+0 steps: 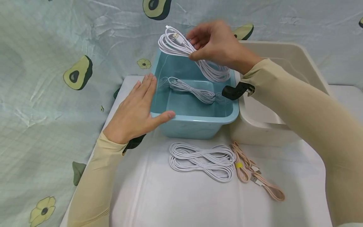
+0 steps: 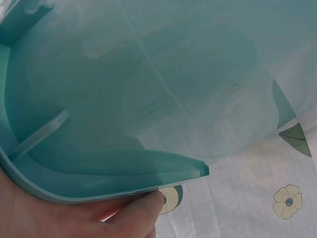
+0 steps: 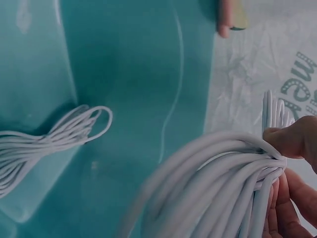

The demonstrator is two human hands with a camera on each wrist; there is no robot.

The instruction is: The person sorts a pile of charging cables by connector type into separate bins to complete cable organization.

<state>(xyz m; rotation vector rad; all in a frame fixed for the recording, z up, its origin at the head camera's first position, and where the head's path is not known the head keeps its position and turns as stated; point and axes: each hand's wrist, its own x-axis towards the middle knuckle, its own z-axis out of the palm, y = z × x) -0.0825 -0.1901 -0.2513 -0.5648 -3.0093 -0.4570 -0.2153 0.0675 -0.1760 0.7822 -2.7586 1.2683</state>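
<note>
Above the blue bin, my right hand (image 1: 219,44) pinches a coiled white USB cable (image 1: 177,44) between thumb and fingers. Its USB plug shows near the top, and loops hang to both sides of the grip. The right wrist view has the same white cable (image 3: 223,183) close up, held at its middle. With fingers straight, my left hand (image 1: 134,110) rests against the left side of the blue bin (image 1: 195,119), thumb over the front rim. Inside that bin lies another bundled white cable (image 1: 195,90). In the left wrist view the hand (image 2: 89,218) touches the rim.
A beige bin (image 1: 269,132) stands right of the blue one, partly behind the right arm. On the white table (image 1: 181,201) in front lie a white cable coil (image 1: 202,160) and beige cables (image 1: 262,179) with white plugs. A patterned cloth (image 1: 113,34) hangs behind and left.
</note>
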